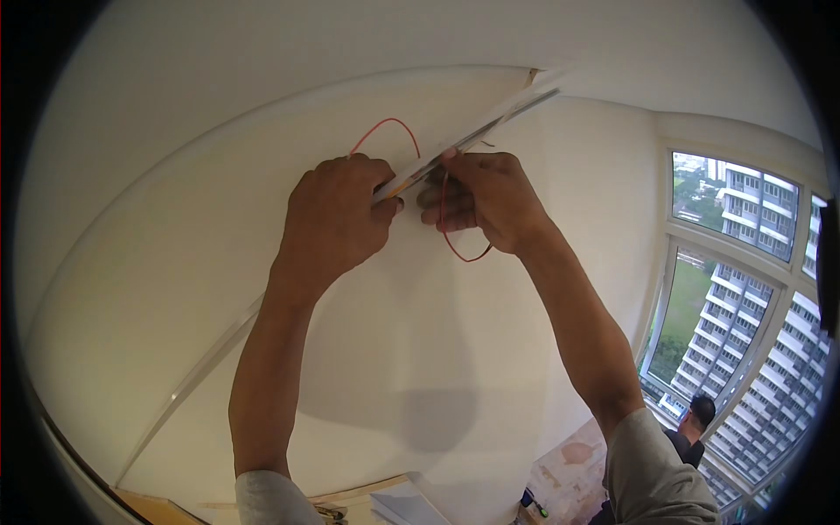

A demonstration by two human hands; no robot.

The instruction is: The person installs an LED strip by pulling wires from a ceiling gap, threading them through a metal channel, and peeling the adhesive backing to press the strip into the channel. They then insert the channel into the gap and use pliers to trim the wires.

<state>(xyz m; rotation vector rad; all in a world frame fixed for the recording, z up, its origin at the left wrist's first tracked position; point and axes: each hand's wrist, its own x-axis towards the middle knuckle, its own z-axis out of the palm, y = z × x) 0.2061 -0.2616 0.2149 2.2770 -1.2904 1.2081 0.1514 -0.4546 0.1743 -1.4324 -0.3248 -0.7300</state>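
Note:
Both hands are raised at a long, thin white strip [194, 376] that runs slantwise from the lower left up to the ceiling edge. My left hand [339, 214] has its fingers wrapped round the strip. A red wire [391, 120] loops up between this hand and the strip. To the right, my right hand [490, 197] pinches the strip between thumb and finger, its other fingers curled beneath. Another loop of red wire [451, 248] hangs below the right hand's fingers. Parts of the wire are hidden behind the hands and strip.
A pale wall [367, 350] and the ceiling surround the hands. Tall windows [735, 210] are at the right. Below them is a person in dark clothing [689, 437]. At the bottom are a board with tools [407, 503] and a patchy floor [569, 464].

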